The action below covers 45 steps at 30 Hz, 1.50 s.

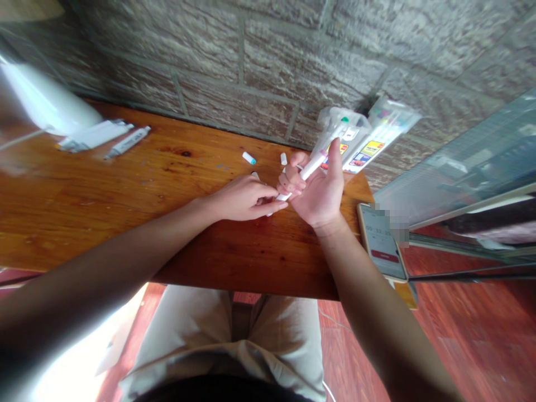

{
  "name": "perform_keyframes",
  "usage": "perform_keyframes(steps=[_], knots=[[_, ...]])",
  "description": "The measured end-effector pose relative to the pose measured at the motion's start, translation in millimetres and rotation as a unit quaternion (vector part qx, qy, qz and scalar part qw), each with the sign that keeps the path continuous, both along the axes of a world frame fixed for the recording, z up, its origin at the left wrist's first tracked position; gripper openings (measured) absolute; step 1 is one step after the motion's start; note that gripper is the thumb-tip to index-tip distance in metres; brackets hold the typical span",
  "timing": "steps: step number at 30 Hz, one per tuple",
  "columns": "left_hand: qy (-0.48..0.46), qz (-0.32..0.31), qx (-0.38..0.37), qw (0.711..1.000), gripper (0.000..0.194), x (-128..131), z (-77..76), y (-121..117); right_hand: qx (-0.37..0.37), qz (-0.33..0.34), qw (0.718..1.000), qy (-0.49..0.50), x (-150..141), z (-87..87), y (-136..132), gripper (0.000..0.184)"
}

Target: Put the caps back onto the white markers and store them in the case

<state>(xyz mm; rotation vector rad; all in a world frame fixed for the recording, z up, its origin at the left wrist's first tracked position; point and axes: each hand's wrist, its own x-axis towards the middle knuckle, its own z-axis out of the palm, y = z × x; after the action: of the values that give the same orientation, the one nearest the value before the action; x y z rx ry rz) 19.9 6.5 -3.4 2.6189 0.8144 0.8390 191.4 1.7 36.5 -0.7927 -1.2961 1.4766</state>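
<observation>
A white marker pen (310, 167) lies across the palm of my right hand (318, 190), whose fingers curl round it, palm turned up. My left hand (245, 198) pinches the marker's near end between thumb and fingertips. Both hands hover over the wooden table (125, 206). Two loose white caps (248, 158) lie on the table just behind my hands, one with a teal tip.
Clear plastic marker packs (364, 134) lean against the stone wall at the back right. More white markers (125, 142) lie at the back left beside a white object (42, 100). A phone (382, 241) rests on the table's right edge. My lap is below.
</observation>
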Motion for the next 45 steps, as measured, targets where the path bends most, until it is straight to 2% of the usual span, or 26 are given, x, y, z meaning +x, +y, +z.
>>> perform_keyframes(steps=[9, 33, 45], knots=[[0.001, -0.004, 0.005, 1.000, 0.041, -0.4, -0.5, 0.1, -0.016, -0.004, 1.000, 0.003, -1.4, 1.7, -0.9, 0.076], [-0.002, -0.010, 0.008, 1.000, 0.037, -0.8, -2.2, 1.2, 0.001, 0.005, 1.000, -0.024, -0.9, -0.7, 0.2, 0.074], [0.005, -0.004, 0.003, 1.000, 0.041, -0.8, 0.0, -0.4, -0.055, 0.012, 0.995, 0.077, -3.9, 2.5, -2.0, 0.071]])
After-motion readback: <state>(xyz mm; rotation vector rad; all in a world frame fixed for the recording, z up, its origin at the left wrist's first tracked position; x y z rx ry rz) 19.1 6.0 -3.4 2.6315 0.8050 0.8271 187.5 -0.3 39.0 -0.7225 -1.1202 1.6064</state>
